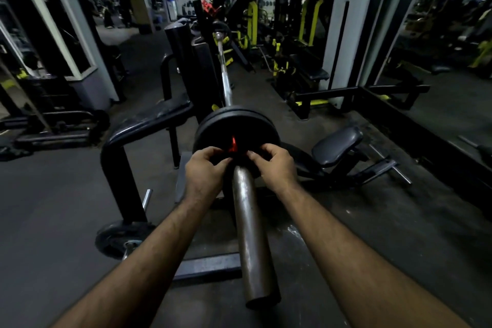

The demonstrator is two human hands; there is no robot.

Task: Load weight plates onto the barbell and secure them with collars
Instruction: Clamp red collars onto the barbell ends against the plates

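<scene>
Both hands close on a collar [234,153] at the near end of a barbell [250,234] in a dim gym. The left hand [203,169] curls its fingers round the collar's left side; the right hand [274,165] pinches its right side, thumb and fingers bent inward. The collar is dark with a red lever standing up between the two hands, and it sits on the sleeve right against the face of the plates [235,125].

Two black plates, as far as the edges show, hang together on the sleeve, just past the collar. The bare steel sleeve runs from the hands toward the camera, its end near the bottom edge of the view. Beyond the plates the bar's thin shaft stretches away to another dark plate [221,27] at the far end.

The bar lies along a black rack [197,66] with a padded bench [165,112] to its left. A spare plate [119,237] lies flat on the floor by the rack's near left foot. A padded seat [336,142] stands to the right of the plates, and yellow-framed machines [306,21] line the background.
</scene>
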